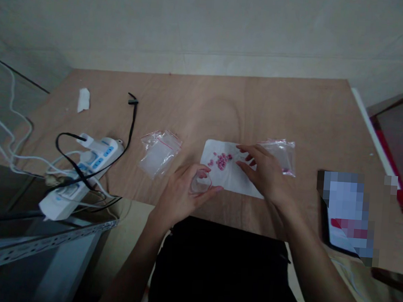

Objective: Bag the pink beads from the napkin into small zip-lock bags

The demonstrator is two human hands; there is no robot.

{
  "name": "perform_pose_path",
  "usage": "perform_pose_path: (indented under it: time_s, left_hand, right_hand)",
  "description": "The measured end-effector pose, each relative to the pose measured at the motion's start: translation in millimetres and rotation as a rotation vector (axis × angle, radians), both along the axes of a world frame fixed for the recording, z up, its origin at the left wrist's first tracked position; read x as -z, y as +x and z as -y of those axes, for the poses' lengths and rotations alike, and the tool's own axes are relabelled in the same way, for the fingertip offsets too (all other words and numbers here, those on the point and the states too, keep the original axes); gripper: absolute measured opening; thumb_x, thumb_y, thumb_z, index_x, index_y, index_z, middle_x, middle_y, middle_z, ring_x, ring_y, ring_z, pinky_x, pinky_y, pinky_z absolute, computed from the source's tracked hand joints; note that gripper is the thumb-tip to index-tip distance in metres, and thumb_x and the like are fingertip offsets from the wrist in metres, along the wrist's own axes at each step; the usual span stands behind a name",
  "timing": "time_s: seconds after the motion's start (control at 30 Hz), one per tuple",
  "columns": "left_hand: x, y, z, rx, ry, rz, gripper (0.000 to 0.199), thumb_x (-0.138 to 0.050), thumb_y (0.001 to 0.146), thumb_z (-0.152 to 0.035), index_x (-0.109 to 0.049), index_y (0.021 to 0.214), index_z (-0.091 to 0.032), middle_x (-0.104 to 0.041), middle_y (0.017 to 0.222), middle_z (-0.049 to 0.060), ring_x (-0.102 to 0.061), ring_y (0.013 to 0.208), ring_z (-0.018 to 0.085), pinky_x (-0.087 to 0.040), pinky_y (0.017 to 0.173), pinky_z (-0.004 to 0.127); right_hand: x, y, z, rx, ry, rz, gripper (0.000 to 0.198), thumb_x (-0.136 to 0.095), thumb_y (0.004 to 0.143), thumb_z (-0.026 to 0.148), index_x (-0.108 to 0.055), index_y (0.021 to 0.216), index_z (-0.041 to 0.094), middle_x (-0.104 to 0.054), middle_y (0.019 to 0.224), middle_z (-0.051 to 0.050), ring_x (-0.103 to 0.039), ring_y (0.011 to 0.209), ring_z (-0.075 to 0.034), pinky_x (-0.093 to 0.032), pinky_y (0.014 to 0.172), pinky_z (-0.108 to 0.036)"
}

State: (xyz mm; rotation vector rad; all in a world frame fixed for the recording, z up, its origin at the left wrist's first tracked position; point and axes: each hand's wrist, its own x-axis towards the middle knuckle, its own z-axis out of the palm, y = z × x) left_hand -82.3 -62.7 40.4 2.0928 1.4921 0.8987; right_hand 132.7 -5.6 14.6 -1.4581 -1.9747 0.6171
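Cupped around a small clear item [201,184], the left hand [178,191] was partly closed, its thumb reaching toward the near left corner of the paper sheet [236,183]; whether that rounded item was a pouch or a little cup, I could not tell. Over the sheet's right part, the right hand [266,172] had its thumb and forefinger apart, and no piece could be made out between them.

Farthest left of the sheet, pale cables [9,153] ran to a white power strip [57,204], which lay aslant with plugs in it, above a perforated metal bar [45,242]. Well to the left of the sheet and beyond its far edge, a white scrap [84,100] rested on the wooden table [191,105]. Between that scrap and the sheet, a black cord [133,122] stretched away from the strip. Nearer the sheet, just left of it, were overlapping clear bags [159,155] with red lines along their tops.

On the sheet's left half lay the pink pieces [222,162], most in one cluster, a few loose toward the sheet's left edge. At the sheet's right end, partly hidden by the right hand, was another clear bag [284,153] with a little pink in its lower corner. Well to the right of the sheet sat a dark-edged device [346,221], mostly blurred out, and farther right still, a red-edged panel [399,146].
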Motion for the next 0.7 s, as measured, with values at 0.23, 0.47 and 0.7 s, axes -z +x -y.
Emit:
perform_pose_path:
  time_s: [0.23,0.47,0.7]
  left_hand:
    - [0.1,1.7,4.0,-0.029,-0.179,0.135,0.029,-0.071,0.081,-0.043,-0.063,0.097,-0.021,-0.070,0.085,0.002,-0.068,0.078,0.016,-0.057,0.058,0.025]
    - [4.7,-0.7,2.3,0.005,-0.134,0.143,0.032,-0.074,0.078,-0.044,-0.063,0.096,-0.020,-0.070,0.084,0.003,-0.068,0.078,0.018,-0.059,0.068,0.030]
    - [6.1,2.7,-1.7,-0.023,-0.123,0.197,0.031,-0.076,0.076,-0.041,-0.061,0.094,-0.020,-0.068,0.080,0.001,-0.067,0.073,0.016,-0.054,0.063,0.027]
  right_hand:
    - [19.9,-11.5,-16.6,-0.124,0.036,0.234,0.025,-0.054,0.089,0.017,-0.075,0.101,0.016,-0.069,0.102,-0.015,-0.067,0.091,-0.027,-0.055,0.081,-0.042]
    - [23.2,-11.9,-16.1,-0.161,0.067,0.262,0.029,-0.046,0.092,0.013,-0.074,0.092,0.018,-0.069,0.096,-0.013,-0.064,0.087,-0.025,-0.051,0.077,-0.037]
    - [8.0,-9.5,-20.4,-0.143,0.081,0.237,0.027,-0.048,0.089,0.009,-0.073,0.085,0.017,-0.071,0.089,-0.012,-0.066,0.081,-0.024,-0.051,0.072,-0.036]
